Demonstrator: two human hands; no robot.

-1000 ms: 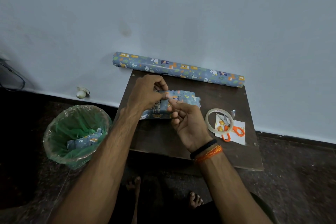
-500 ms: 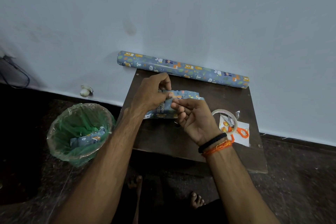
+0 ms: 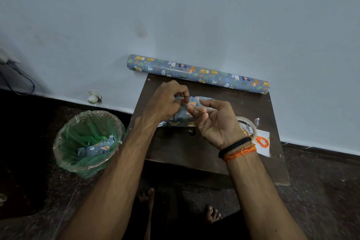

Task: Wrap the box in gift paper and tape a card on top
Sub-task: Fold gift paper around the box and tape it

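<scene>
The box (image 3: 182,121), covered in blue animal-print gift paper, lies on a small dark table (image 3: 175,150). My left hand (image 3: 167,103) is on its left end, with thumb and forefinger pinching the paper at the top edge. My right hand (image 3: 216,121) hovers palm up just right of it, fingers loosely curled and apart, the forefinger reaching to the paper beside the left fingertips. The hands hide most of the box. A white card (image 3: 264,149) lies at the table's right edge under orange-handled scissors (image 3: 262,141) and a clear tape roll (image 3: 252,125).
The gift paper roll (image 3: 198,73) lies along the table's back edge against the wall. A bin with a green liner (image 3: 87,142), holding a paper offcut (image 3: 95,148), stands on the floor to the left. My bare feet (image 3: 212,215) are below the table's front edge.
My right thumb and forefinger have let go of their pinch by the left fingertips, and the right hand has loosened. The left hand has stayed pinching the paper on the box.
</scene>
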